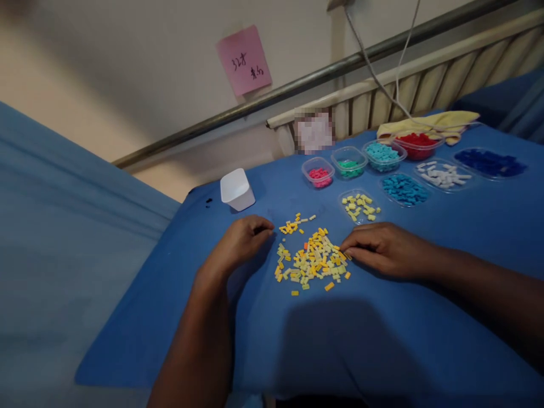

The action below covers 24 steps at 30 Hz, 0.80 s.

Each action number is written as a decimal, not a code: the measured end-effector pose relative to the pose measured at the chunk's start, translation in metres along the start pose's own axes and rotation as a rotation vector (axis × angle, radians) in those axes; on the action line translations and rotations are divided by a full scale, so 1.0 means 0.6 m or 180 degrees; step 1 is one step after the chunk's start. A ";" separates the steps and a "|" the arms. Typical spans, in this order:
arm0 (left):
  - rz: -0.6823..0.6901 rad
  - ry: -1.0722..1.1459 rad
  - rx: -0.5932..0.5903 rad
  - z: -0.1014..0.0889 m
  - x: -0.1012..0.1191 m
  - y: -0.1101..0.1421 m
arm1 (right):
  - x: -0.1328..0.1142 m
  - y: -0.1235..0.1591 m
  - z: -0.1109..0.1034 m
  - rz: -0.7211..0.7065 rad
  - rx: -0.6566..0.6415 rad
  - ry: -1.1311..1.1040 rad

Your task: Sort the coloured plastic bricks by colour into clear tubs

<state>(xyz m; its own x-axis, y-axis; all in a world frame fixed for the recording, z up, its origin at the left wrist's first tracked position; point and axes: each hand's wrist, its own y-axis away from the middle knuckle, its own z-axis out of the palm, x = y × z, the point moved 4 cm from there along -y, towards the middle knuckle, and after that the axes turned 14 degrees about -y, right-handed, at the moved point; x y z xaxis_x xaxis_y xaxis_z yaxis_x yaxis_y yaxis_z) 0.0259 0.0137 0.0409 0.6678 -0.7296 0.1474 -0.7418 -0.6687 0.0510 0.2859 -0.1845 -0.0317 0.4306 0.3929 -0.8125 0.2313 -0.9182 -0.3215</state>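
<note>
A loose pile of small yellow and pale-yellow toy bricks lies on the blue-covered table. Just left of a smaller group of orange-yellow bricks is my left hand, its thumb and fingers drawn together; anything between the tips is too small to make out. My right hand reaches in from the right with thumb and forefinger pinched at the pile's right edge. A yellow brick shows at those fingertips. Behind the pile, a clear tub holds pale-yellow bricks.
Farther back stand clear tubs of pink, green, turquoise, red, blue, white and dark-blue bricks. A white container sits at back left. A yellow cloth lies by the railing.
</note>
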 end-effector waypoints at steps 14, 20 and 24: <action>0.0449 -0.0047 -0.0476 0.032 0.040 0.045 | 0.002 0.011 -0.001 0.0060 -0.0034 0.0110; 0.0487 -0.0128 -0.0400 0.039 0.042 0.040 | -0.004 0.010 -0.003 0.0013 -0.0033 0.0164; 0.0523 -0.0226 -0.0441 0.037 0.054 0.039 | -0.003 0.010 -0.003 -0.0014 -0.0026 0.0169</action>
<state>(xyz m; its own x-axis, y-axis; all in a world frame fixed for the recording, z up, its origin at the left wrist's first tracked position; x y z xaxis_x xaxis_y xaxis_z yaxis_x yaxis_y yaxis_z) 0.0319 -0.0288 0.0248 0.5363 -0.8387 0.0951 -0.8391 -0.5175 0.1679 0.2879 -0.1908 -0.0315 0.4751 0.3993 -0.7841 0.2403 -0.9161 -0.3210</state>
